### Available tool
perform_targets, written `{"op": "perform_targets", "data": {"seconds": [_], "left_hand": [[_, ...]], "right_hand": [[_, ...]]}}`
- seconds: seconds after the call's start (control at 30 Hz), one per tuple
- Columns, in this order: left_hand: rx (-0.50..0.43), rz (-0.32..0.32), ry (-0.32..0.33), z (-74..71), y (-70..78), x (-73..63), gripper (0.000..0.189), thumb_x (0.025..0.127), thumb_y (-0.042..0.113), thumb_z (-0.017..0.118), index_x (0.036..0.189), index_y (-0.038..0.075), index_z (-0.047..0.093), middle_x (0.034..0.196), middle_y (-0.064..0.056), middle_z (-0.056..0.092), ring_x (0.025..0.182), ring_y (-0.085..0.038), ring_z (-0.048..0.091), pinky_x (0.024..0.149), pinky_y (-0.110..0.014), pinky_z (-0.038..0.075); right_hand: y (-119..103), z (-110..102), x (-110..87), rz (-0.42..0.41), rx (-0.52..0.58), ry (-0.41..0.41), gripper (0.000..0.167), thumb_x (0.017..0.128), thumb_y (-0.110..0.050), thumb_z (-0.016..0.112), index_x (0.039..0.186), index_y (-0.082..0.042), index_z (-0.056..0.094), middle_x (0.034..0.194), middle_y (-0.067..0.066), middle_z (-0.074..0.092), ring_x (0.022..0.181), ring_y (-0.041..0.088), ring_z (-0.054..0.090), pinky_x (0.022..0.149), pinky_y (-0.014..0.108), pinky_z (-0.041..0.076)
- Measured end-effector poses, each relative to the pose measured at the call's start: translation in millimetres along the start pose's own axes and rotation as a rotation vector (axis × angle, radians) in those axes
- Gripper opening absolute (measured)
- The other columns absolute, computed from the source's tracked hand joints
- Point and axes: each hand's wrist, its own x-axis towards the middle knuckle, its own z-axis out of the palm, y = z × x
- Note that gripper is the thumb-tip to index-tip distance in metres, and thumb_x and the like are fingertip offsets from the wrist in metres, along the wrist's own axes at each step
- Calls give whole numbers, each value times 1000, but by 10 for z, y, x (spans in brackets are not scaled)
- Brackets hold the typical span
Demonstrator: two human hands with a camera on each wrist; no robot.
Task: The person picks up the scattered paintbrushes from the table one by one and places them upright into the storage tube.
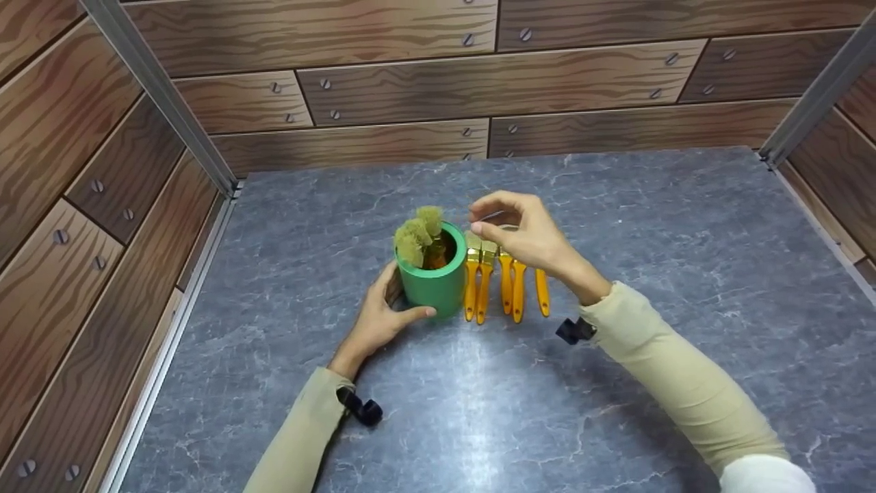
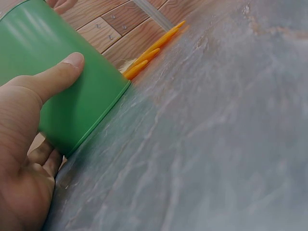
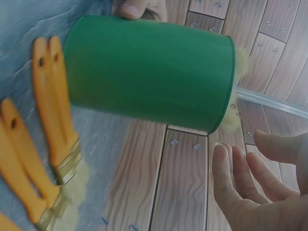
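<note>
A green cylindrical container (image 1: 432,291) stands upright on the table, with several paintbrushes (image 1: 414,239) in it, pale bristles up. My left hand (image 1: 383,311) grips its lower left side, thumb across the front, as the left wrist view also shows. Just right of the rim, my right hand (image 1: 523,229) hovers with fingers loosely bent and nothing between them; the right wrist view shows the fingers (image 3: 240,168) apart from the container. Below that hand several more paintbrushes (image 1: 518,291) with orange handles lie side by side, bristles pointing away. The hand hides some of their bristle ends.
The grey marbled table (image 1: 287,274) extends around the container and brushes. Wood-patterned walls (image 1: 410,82) close off the back and sides, with metal posts (image 1: 164,103) at the corners. A black strap mount (image 1: 575,331) sits at the right cuff.
</note>
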Motion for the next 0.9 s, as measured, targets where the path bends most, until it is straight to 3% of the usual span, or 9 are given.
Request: {"op": "perform_targets", "data": {"seconds": [0.47, 0.9], "left_hand": [[27, -31, -14, -9, 15, -9, 106, 84, 25, 95, 169, 25, 30, 169, 1, 43, 158, -22, 39, 131, -42, 35], [19, -33, -8, -5, 16, -8, 107, 84, 24, 95, 169, 22, 30, 169, 0, 42, 158, -22, 39, 130, -42, 36]], "right_hand": [[329, -223, -149, 64, -71, 21, 25, 99, -5, 74, 123, 2, 73, 121, 24, 74, 107, 38, 75, 85, 30, 66], [639, -341, -240, 86, -271, 53, 27, 94, -4, 79, 119, 5, 74, 113, 22, 77, 100, 38, 77, 88, 44, 67]]}}
